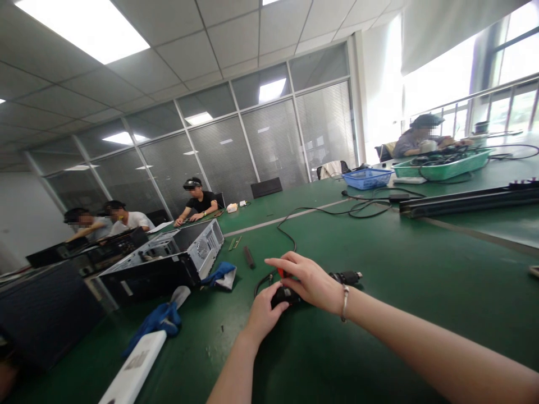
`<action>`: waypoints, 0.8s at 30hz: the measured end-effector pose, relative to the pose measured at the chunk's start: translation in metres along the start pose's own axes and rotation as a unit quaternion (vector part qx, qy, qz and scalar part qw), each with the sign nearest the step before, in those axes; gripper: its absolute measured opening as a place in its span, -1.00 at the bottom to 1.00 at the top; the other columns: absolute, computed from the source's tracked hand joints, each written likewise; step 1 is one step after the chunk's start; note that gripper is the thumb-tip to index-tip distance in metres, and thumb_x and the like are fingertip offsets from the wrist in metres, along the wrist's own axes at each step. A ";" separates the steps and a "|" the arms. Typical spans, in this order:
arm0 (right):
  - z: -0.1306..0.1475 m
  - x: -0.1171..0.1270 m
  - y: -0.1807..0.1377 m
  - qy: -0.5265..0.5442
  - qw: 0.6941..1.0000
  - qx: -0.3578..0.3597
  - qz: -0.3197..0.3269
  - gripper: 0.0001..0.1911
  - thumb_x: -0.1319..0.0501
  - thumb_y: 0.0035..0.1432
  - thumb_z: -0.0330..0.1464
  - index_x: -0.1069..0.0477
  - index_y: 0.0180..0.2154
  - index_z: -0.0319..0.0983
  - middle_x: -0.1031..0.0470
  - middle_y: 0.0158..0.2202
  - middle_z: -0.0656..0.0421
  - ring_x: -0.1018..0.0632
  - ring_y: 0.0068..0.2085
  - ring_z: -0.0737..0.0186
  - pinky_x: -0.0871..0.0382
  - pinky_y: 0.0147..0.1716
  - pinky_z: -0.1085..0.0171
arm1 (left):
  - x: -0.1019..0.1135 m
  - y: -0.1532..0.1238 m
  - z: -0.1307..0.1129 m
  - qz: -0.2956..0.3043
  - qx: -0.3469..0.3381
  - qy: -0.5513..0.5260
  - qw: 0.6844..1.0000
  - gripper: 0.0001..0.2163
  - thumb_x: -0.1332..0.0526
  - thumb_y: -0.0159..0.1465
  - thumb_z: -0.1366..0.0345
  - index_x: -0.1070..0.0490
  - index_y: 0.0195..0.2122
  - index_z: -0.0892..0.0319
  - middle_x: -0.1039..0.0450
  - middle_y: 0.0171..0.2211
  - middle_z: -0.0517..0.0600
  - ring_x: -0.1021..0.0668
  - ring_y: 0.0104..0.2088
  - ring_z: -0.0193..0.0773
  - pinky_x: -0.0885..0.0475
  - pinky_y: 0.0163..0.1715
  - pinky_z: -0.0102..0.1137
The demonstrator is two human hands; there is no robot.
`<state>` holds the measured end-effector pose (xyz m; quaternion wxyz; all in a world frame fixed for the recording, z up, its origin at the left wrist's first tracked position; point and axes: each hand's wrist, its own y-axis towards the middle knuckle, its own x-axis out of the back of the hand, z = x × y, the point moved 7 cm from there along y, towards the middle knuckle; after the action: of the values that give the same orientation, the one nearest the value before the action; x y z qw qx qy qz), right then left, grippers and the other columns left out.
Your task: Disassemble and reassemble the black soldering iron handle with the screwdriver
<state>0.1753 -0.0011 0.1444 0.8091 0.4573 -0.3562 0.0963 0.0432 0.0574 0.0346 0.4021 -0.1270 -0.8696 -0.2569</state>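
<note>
A black corded power tool, perhaps an electric screwdriver (345,278), lies on the green table with its metal-tipped end to the right. My left hand (263,314) is closed around the tool's left part, thumb on top. Over the middle of it arches my right hand (315,283), its index finger stretched to the left and its thumb bent beneath. A small red part (281,272) shows between the fingers of my right hand; whether it belongs to the tool is hidden. A black cable (286,227) runs from near the hands towards the back right.
An open computer case (168,252) stands left, near blue gloves (158,321) and a white box (135,367). A dark bar (249,257) lies ahead. Blue (367,178) and green baskets (446,166) and a long black rail (467,199) are right. Several people sit around the table.
</note>
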 end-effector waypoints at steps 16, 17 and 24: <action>0.009 -0.005 -0.002 0.042 0.999 0.005 0.019 -0.36 -0.01 0.14 -0.56 -0.01 0.24 -0.14 -0.34 -0.08 0.07 -0.42 -0.12 0.21 -0.38 -0.09 0.18 | 0.003 0.000 -0.006 0.006 -0.001 -0.004 1.000 -0.57 -0.28 0.10 0.36 -0.38 0.04 0.09 -0.43 0.04 0.02 -0.44 0.03 -0.05 -0.28 0.09 -0.19; 0.008 -0.004 -0.002 0.036 0.999 0.004 0.011 -0.37 -0.03 0.14 -0.55 -0.03 0.23 -0.14 -0.33 -0.08 0.06 -0.42 -0.11 0.20 -0.38 -0.09 0.17 | 0.003 -0.001 -0.006 0.007 -0.002 -0.006 1.000 -0.58 -0.28 0.10 0.36 -0.39 0.03 0.10 -0.44 0.03 0.03 -0.45 0.02 -0.05 -0.29 0.08 -0.19; 0.000 0.000 -0.001 0.010 1.000 -0.008 -0.015 -0.43 -0.03 0.18 -0.53 -0.11 0.20 -0.08 -0.35 -0.15 0.10 -0.44 -0.19 0.23 -0.42 -0.15 0.20 | 0.000 0.000 -0.002 0.003 0.013 -0.004 1.000 -0.54 -0.28 0.10 0.35 -0.36 0.07 0.11 -0.43 0.03 0.03 -0.45 0.03 -0.05 -0.29 0.09 -0.18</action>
<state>0.1754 -0.0014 0.1435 0.8177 0.4550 -0.3420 0.0857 0.0439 0.0562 0.0358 0.4012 -0.1253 -0.8740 -0.2439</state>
